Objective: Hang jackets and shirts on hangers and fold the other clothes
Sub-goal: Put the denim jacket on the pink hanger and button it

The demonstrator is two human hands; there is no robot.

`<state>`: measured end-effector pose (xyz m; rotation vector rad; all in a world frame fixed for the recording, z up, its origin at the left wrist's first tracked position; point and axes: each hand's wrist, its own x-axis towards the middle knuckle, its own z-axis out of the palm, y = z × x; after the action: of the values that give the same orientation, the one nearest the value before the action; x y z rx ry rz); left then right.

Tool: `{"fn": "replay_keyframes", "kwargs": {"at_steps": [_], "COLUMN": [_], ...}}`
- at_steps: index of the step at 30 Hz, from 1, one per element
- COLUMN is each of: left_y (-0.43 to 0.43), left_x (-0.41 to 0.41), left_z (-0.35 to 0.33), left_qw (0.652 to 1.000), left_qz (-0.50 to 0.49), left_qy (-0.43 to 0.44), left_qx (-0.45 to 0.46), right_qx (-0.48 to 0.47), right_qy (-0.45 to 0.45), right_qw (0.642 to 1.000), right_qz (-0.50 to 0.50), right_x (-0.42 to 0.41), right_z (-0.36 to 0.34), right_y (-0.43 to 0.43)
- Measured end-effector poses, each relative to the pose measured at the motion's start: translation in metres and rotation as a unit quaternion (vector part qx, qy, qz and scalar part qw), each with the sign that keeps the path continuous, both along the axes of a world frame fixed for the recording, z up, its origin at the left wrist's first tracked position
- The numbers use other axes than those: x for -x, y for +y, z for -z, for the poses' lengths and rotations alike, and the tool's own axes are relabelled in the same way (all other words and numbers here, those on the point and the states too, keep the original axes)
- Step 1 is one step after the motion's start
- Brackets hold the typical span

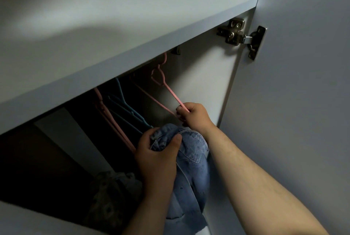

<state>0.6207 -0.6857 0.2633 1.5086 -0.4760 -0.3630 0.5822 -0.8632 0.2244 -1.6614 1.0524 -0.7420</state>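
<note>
Under the shelf, hanger hook hidden, right hand gripping its arm, left hand clutching denim jacket.

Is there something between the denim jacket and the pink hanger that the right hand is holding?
Nothing visible. The left hand grips the denim jacket just below the right hand, which holds the pink hanger. Other hangers hang to the left.

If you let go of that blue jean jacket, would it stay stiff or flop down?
Probably flop: the denim jacket already bunches and droops below the left hand gripping it. It likely feels heavyish, being thick cloth. It shouldn't slip easily, since denim looks rough.
</note>
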Motion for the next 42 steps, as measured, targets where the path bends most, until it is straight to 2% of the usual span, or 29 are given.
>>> {"fn": "replay_keyframes", "kwargs": {"at_steps": [5,11,16,18,20,23,25,29,33,35,38,42], "left_y": [0.003,0.011,0.033,0.044,0.059,0.082,0.097,0.130,0.171,0.196,0.232,0.274], "left_x": [0.003,0.012,0.029,0.034,0.041,0.047,0.052,0.059,0.063,0.066,0.078,0.106], "left_z": [0.000,-0.011,-0.016,-0.017,-0.021,-0.030,-0.039,-0.058,-0.088,-0.106,-0.126,-0.146], "left_qw": [1.000,0.999,0.998,0.997,0.996,0.993,0.990,0.980,0.951,0.933,0.903,0.843], "left_qz": [0.010,0.036,0.068,0.079,0.091,0.119,0.143,0.195,0.283,0.328,0.386,0.477], "left_qy": [0.011,0.000,0.010,0.004,-0.002,-0.010,-0.015,0.029,0.070,0.078,0.122,0.205], "left_qx": [0.003,-0.001,-0.012,-0.013,-0.013,-0.007,0.007,0.040,0.102,0.126,0.145,0.141], "right_qx": [0.016,0.044,0.095,0.141,0.171,0.230,0.257,0.264,0.177,0.166,0.154,0.142], "right_qy": [-0.039,0.014,0.003,0.002,0.037,0.096,0.092,0.071,0.032,0.011,-0.068,-0.139], "right_qw": [0.999,0.997,0.986,0.981,0.975,0.946,0.928,0.931,0.942,0.933,0.910,0.894], "right_qz": [0.026,0.059,0.138,0.136,0.139,0.209,0.252,0.243,0.282,0.320,0.379,0.401], "right_x": [0.012,0.060,0.109,0.120,0.133,0.151,0.156,0.155,0.153,0.151,0.149,0.155], "right_z": [-0.024,-0.026,-0.012,-0.008,-0.010,-0.025,-0.041,-0.079,-0.109,-0.123,-0.145,-0.170], "right_y": [0.001,0.029,0.117,0.155,0.191,0.238,0.268,0.322,0.374,0.403,0.446,0.496]}}
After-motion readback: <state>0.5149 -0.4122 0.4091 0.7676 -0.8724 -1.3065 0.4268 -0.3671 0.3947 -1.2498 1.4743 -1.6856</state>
